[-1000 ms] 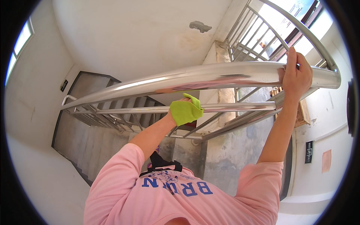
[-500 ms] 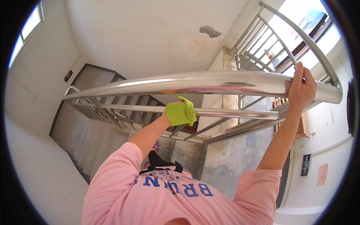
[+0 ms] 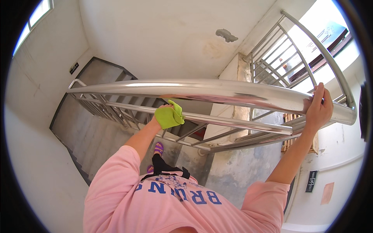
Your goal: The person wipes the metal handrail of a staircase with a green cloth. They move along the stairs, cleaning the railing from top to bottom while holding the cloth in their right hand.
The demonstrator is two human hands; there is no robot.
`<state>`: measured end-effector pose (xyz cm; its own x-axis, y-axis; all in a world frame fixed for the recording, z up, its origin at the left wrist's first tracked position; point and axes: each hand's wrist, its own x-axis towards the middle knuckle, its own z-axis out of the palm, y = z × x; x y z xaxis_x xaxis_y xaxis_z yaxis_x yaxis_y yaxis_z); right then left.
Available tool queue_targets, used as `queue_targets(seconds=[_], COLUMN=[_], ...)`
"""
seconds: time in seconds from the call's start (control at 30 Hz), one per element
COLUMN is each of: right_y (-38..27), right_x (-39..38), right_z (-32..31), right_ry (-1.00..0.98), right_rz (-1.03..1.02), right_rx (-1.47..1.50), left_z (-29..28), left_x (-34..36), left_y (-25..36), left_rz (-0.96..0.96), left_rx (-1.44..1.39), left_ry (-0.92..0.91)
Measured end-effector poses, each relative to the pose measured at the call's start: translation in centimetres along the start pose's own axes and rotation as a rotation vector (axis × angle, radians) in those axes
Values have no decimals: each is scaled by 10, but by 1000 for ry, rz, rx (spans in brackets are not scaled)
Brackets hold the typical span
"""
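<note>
A bright green cloth (image 3: 169, 117) is wrapped over the thin lower metal rail (image 3: 237, 125) of a stair railing. My left hand (image 3: 166, 106) is closed round that rail with the cloth in its grip; most of its fingers are hidden under the fabric. Above it runs the thick, shiny metal handrail (image 3: 217, 91), curving across the view. On the right, my right hand (image 3: 320, 110) grasps the handrail near its end, fingers curled over the top.
Grey stairs (image 3: 97, 139) descend on the left, by a landing (image 3: 93, 73). More metal railing (image 3: 272, 54) stands at the upper right. Behind my right forearm is a wooden pallet (image 3: 287, 141). White walls (image 3: 155, 39) surround the stairwell; purple sandals (image 3: 159, 147) are on my feet below.
My left hand has slid leftward along the lower rail with the green cloth. My right hand stays on the handrail, while the whole view has shifted slightly.
</note>
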<state>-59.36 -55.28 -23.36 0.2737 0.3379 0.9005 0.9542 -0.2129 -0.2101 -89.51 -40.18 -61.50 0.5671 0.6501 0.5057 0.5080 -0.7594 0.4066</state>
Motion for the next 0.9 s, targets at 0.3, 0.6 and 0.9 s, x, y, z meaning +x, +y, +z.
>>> queue_targets(seconds=[0.3, 0.6, 0.9], right_y=[6, 19, 7], right_x=[2, -5, -95], right_z=[8, 9, 60], right_ry=[43, 576, 589], right_rz=[-104, -145, 434], right_rx=[109, -60, 997], left_z=[15, -8, 74], left_x=[-21, 4, -42], left_y=[-44, 11, -75], left_rz=[-116, 3, -36], left_rx=[-143, -1, -543], left_ry=[-75, 90, -226])
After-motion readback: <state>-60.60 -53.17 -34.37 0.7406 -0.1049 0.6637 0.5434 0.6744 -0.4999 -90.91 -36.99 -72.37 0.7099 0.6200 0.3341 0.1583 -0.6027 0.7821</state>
